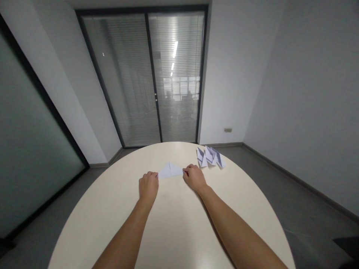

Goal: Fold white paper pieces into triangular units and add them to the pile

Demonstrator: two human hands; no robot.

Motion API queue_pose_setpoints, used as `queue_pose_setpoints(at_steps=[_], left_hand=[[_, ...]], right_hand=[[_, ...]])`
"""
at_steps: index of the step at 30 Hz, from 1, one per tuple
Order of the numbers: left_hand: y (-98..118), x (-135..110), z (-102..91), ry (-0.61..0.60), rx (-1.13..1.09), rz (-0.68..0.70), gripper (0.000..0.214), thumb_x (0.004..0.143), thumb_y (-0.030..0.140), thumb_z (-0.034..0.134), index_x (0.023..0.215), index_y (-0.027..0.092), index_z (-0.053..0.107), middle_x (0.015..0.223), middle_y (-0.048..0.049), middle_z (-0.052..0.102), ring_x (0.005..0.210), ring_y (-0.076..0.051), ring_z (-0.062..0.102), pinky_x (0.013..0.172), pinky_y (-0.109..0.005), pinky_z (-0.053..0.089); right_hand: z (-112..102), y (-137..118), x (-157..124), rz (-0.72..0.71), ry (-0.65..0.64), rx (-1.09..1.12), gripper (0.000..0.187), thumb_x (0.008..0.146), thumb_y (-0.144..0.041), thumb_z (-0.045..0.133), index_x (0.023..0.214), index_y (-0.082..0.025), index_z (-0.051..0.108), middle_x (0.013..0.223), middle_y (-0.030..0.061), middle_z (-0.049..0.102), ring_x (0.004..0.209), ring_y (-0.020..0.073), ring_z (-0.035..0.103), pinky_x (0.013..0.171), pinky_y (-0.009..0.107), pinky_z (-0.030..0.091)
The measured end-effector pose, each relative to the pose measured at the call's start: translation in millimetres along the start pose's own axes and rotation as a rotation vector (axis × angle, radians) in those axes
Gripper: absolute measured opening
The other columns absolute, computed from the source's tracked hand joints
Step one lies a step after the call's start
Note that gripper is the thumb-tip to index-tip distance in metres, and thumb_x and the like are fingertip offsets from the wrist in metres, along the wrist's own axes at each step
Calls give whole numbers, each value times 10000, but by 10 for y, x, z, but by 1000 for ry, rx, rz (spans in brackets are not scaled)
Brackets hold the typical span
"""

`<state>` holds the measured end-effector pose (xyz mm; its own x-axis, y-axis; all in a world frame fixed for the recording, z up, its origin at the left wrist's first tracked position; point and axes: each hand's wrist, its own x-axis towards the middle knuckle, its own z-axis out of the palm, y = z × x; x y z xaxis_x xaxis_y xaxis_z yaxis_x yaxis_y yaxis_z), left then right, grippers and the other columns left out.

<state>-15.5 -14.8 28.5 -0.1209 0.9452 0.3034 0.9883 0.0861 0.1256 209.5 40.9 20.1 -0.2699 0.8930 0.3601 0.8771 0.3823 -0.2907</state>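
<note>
A white sheet of paper folded into a low triangle (170, 170) is stretched between my hands, just over or on the table. A crease runs down its middle from the peak. My left hand (148, 185) is closed, pinching the paper's left corner. At the opposite corner my right hand (194, 177) is closed too, its thumb and fingers pinching the tip. Both corners are hidden by the fingers.
Several folded paper pieces (211, 156) stand close together near the far right rim of the round cream table (171, 224). Beyond it is a glass door with blinds (179, 112). White walls rise on both sides.
</note>
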Motion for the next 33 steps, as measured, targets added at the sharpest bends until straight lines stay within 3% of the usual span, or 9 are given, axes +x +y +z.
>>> queue_pose_setpoints(at_steps=[5, 12, 33], left_hand=[[28, -9, 13, -1, 38, 11, 338, 994, 245, 444, 1123, 205, 754, 1147, -109, 710, 1045, -259, 645, 859, -357, 484], [73, -47, -22, 29, 14, 9, 334, 967, 334, 518, 1156, 179, 745, 1147, -106, 706, 1074, -272, 630, 899, -380, 487], [30, -15, 36, 91, -61, 31, 311, 975, 317, 503, 1105, 188, 755, 1098, -103, 721, 1030, -271, 640, 883, -377, 493]], right_hand=[[-64, -64, -25, -28, -29, -55, 223, 925, -311, 593, 919, -185, 777, 1081, 130, 689, 1026, 265, 580, 915, 347, 419], [-68, -70, -21, -12, -50, -89, 297, 982, -396, 550, 915, -200, 762, 1081, 113, 681, 1013, 247, 570, 888, 329, 397], [-70, -65, -24, -1, 0, -26, 380, 1028, -439, 488, 1016, -219, 798, 1021, 106, 702, 996, 232, 594, 877, 304, 403]])
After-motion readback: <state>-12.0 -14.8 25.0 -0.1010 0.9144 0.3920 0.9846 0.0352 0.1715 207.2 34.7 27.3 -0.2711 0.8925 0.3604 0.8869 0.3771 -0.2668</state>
